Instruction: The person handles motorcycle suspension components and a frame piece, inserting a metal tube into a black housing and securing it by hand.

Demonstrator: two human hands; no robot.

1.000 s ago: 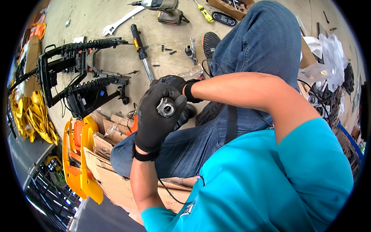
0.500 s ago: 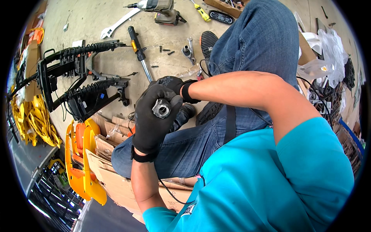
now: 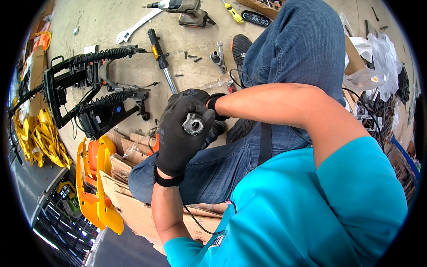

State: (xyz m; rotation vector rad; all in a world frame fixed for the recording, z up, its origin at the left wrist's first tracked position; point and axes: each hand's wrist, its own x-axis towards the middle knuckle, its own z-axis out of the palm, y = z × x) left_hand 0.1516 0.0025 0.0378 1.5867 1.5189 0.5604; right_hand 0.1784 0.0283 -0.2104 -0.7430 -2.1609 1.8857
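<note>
Both my hands wear black gloves and are close together over the floor between my legs. My left hand (image 3: 175, 140) is closed around a metal tube; its round hollow silver end (image 3: 193, 124), with a rough-looking rim, shows beside the thumb. Just behind it, my right hand (image 3: 195, 94) is bent closed, and what its fingers hold is hidden by the left glove. A black shaft with an orange band and a shiny silver tube (image 3: 167, 75) runs up to the gloves. I cannot tell whether it joins the piece in my hands.
Bolts (image 3: 192, 56), a spanner (image 3: 221, 53), an adjustable wrench (image 3: 131, 33), a cordless power tool (image 3: 189, 13), a yellow screwdriver (image 3: 233, 13) and a display unit (image 3: 255, 18) lie on the floor. At left are a black sprung frame (image 3: 58, 93), yellow panels (image 3: 106, 213) and flattened cardboard (image 3: 133, 209).
The tube's end has shifted a little to the right and tilted, and my left hand has turned slightly with it. My right hand stays nearly in place.
</note>
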